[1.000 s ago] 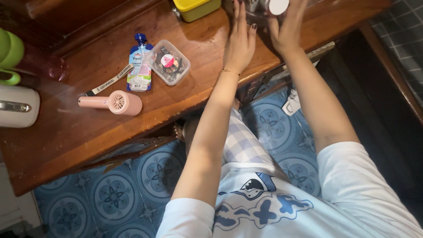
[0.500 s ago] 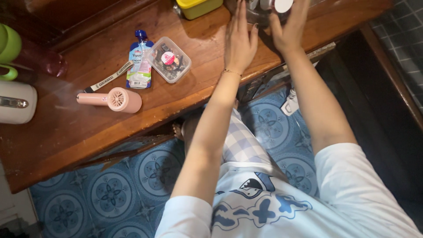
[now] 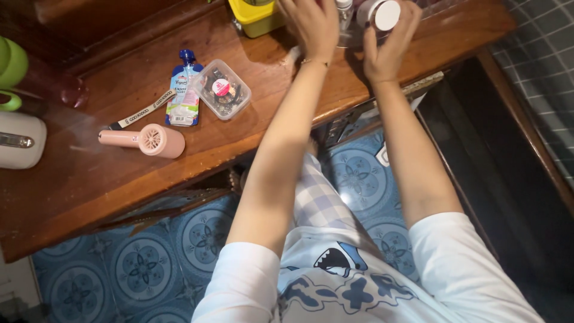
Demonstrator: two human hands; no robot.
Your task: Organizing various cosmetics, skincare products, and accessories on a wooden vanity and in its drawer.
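White-lidded jar (image 3: 382, 14) is now gripped by the right hand (image 3: 385, 48); left hand (image 3: 311, 24), open, has risen beside the yellow box (image 3: 254, 18) on the worktop (image 3: 239, 137).

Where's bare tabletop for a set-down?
Free: the wide near strip of the wooden table below the pink handheld fan, and the gap between the clear lidded box and the left hand. Crowded: the far edge around both hands, by the yellow container.
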